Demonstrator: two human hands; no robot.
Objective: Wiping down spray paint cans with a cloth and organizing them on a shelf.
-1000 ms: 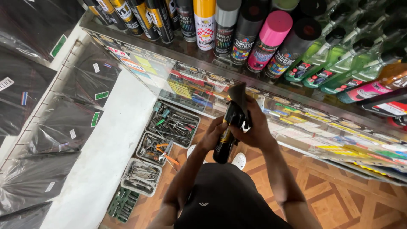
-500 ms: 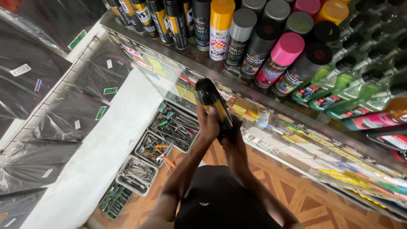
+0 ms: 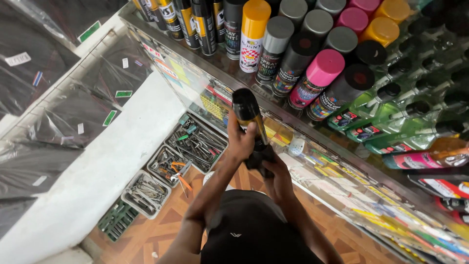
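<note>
Two hands on one can, both closed on it. Sweeping from 9 o'clock:

Far left, at 9 o'clock: black plastic-wrapped bundles [image 3: 58,112] with small labels, stacked in rows. Just right of them, a white ledge [image 3: 97,181] running from 7 toward 11 o'clock.

Down at 7 to 8 o'clock, on the parquet floor [image 3: 161,230]: a green tray [image 3: 117,220], then three metal trays of hand tools [image 3: 195,142] in a line, orange-handled pliers [image 3: 181,178] among them.

Centre: left hand [image 3: 242,139] wrapped around the middle of a black-capped spray can [image 3: 246,110], fingers clenched on its body. Held well clear of the floor, in front of the glass counter [image 3: 342,161], cap tipped toward 11 o'clock. Right hand [image 3: 276,171] just below, at 5 o'clock from the left, closed around the can's lower end and a dark part [image 3: 259,159] there; cannot tell what that part is.

Changed over the last second: then held lower and slanted, cap end down toward 7 o'clock; half a second ago already swung cap-up; now much the same pose, left hand slid higher on the body. Reads as a can turned over and steadied, not set down.

From 12 to 2 o'clock, on the counter top: rows of spray cans, a yellow-capped one [image 3: 254,29], grey caps, a pink-capped one [image 3: 317,73]. Far right, at 3 o'clock: green trigger bottles [image 3: 405,117] lying on their sides.
</note>
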